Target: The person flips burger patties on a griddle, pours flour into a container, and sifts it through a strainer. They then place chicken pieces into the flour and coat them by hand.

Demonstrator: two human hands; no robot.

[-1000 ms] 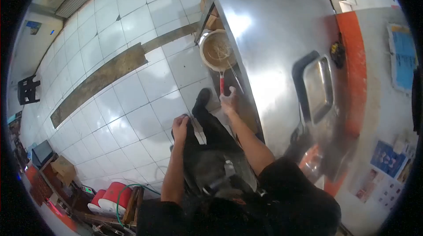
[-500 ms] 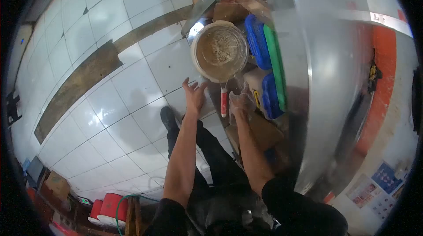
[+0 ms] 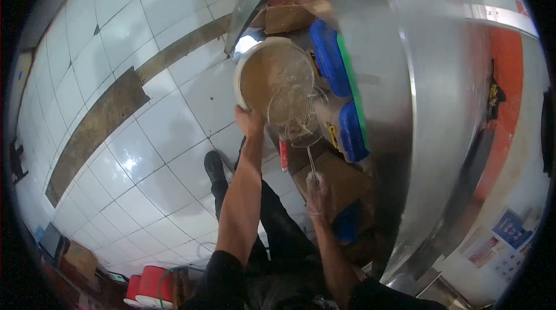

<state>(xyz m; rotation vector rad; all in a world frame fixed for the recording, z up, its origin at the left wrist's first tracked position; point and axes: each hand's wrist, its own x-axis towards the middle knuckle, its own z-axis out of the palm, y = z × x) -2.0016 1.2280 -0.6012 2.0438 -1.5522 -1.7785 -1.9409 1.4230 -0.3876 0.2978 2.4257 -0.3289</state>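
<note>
A white bucket (image 3: 238, 85) with tan contents stands on the floor beside the metal counter, its red handle grip (image 3: 284, 155) hanging on the near side. My left hand (image 3: 249, 120) grasps the bucket's near-left rim. A round wire skimmer (image 3: 296, 117) overlaps the bucket's near right edge, its mesh coated with bits of the contents. Its thin handle runs back toward me into my right hand (image 3: 318, 194), which is closed around the end. Something pale and clear, like a thin plastic glove, covers the fingers of that hand.
Right of the bucket are containers with blue lids (image 3: 333, 58) and a green edge (image 3: 352, 84). Cardboard (image 3: 333, 179) lies near my right arm. The steel counter (image 3: 388, 107) rises along the right. Red-and-white tubs (image 3: 155, 287) stand at lower left on the tiled floor (image 3: 168, 130).
My left hand has reached the bucket rim and taken hold. My right hand has gripped the skimmer and drawn it out of the bucket's middle toward me.
</note>
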